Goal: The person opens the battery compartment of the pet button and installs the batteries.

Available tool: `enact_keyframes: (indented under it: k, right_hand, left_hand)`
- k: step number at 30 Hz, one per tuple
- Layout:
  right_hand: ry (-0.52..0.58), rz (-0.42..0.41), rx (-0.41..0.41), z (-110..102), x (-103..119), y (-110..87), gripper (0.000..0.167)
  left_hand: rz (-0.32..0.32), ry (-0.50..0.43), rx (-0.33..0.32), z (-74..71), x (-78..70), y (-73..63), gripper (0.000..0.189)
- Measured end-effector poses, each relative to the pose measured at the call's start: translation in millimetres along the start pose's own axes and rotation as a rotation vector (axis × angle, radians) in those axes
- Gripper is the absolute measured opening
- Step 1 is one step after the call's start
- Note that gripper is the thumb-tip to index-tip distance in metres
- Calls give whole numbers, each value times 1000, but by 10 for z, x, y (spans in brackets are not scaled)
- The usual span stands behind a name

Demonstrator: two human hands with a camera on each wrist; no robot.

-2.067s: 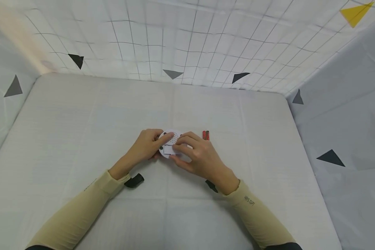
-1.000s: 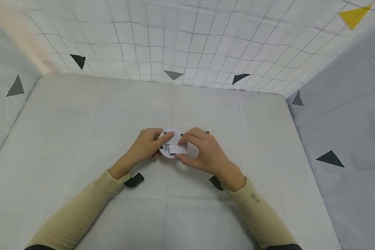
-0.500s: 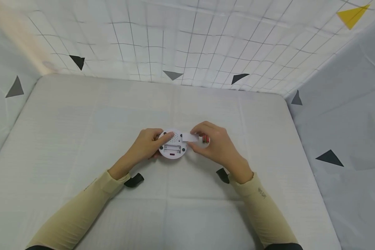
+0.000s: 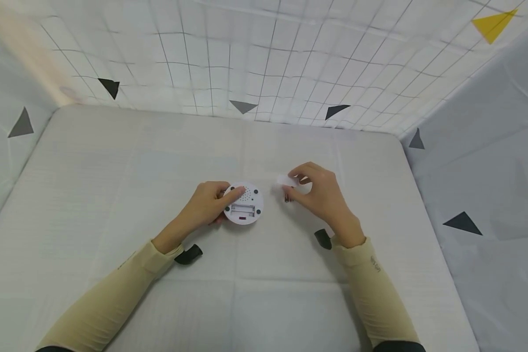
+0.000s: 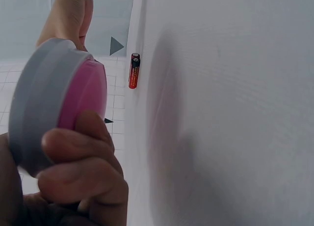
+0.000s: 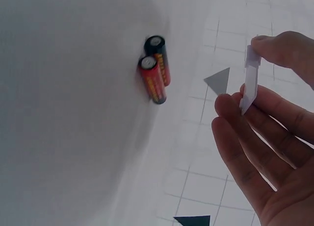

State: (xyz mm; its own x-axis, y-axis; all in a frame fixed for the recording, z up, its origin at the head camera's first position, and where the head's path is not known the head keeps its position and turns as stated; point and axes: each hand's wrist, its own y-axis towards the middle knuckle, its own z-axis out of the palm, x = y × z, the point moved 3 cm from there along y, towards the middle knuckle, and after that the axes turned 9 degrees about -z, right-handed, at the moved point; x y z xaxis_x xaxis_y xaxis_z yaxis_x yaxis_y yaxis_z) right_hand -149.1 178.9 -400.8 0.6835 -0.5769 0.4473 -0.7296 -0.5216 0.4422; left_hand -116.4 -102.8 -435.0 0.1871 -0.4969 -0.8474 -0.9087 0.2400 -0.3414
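Note:
My left hand (image 4: 211, 203) grips a round white device (image 4: 252, 196) by its left side, thumb across its speaker holes. Its battery compartment (image 4: 243, 210) faces up, uncovered, with no batteries in it. The left wrist view shows a pink dome (image 5: 88, 96) on the device's underside, fingers curled beneath. To the right, my right hand (image 4: 321, 193) pinches the white battery cover (image 6: 251, 81) between thumb and fingertips, held above the table. Two red and black batteries (image 6: 156, 71) lie side by side under that hand, partly hidden by it in the head view.
A white cloth covers the table (image 4: 180, 156). Behind it hangs a white grid-lined sheet (image 4: 246, 58) with dark triangle markers, and plain sheets rise on both sides. Black wrist pieces (image 4: 189, 254) stick out by the sleeves.
My right hand has slid the cover off the battery compartment and carried it right and away, over the batteries. The left hand keeps its hold on the device.

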Motion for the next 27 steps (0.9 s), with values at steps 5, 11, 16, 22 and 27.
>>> enact_keyframes:
  k: [5, 11, 16, 22, 27]
  right_hand:
    - [-21, 43, 1, -27, -107, -16, 29]
    - [-70, 93, -29, -75, -248, -67, 28]
    - [-98, 159, -34, -87, -387, -120, 29]
    - [-146, 243, -27, -104, -524, -165, 30]
    - [-161, 305, -10, -118, -602, -195, 31]
  left_hand:
    - [7, -7, 1, 7, 0, -4, 47]
    - [10, -16, 2, 14, 6, -5, 47]
    - [7, -16, 2, 19, 12, -11, 48]
    - [22, -8, 0, 20, 10, -15, 49]
    - [36, 3, -4, 17, 0, -9, 47]
